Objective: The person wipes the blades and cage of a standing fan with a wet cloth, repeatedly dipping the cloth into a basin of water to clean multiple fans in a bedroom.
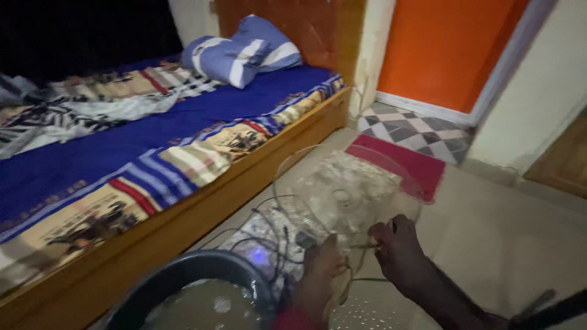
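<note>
The round wire fan guard (342, 192) is held tilted above the floor, near the dark basin (183, 275). Its lower rim is pinched by the left hand (321, 269) and gripped by the right hand (397, 247); a steady, level hold is advised.

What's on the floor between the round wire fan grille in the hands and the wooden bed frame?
In the head view, a tangle of dark cables lies on the floor between the round wire fan grille and the wooden bed frame.

Pale floor (507, 244) with red mat (409, 165), dark basin (183, 275), tangled cables (269, 244); patterned sheet (122, 153) over bed (202, 208).
</note>
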